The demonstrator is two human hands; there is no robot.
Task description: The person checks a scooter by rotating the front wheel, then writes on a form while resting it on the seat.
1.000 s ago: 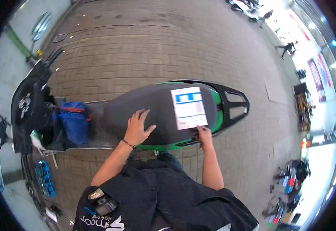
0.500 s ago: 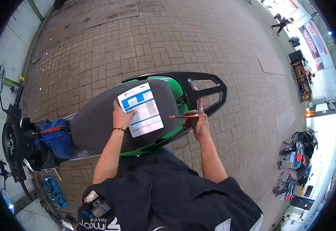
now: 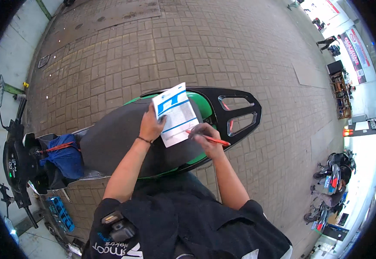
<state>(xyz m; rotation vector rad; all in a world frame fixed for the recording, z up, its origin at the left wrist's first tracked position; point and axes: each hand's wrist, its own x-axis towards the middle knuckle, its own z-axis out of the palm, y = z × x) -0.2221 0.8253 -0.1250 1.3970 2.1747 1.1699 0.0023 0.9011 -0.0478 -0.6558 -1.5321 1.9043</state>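
A white form with blue bands lies on the dark seat of a black and green scooter, toward its rear. My left hand is closed on the form's left side, thumb over the paper. My right hand grips a red pen, its point on or very close to the lower right part of the form. Behind the seat is a black rear grab rail. A blue cloth bundle with a red strap sits on the scooter's floorboard at the left.
The handlebar and mirror stand by a wall at the left; a blue tool case lies on the pavers. At the right are parked motorbikes, a wooden shelf and another person farther off.
My left hand took hold of the form, which was shifted left and is now moved a little up and right. My right hand has brought the red pen over to the form.
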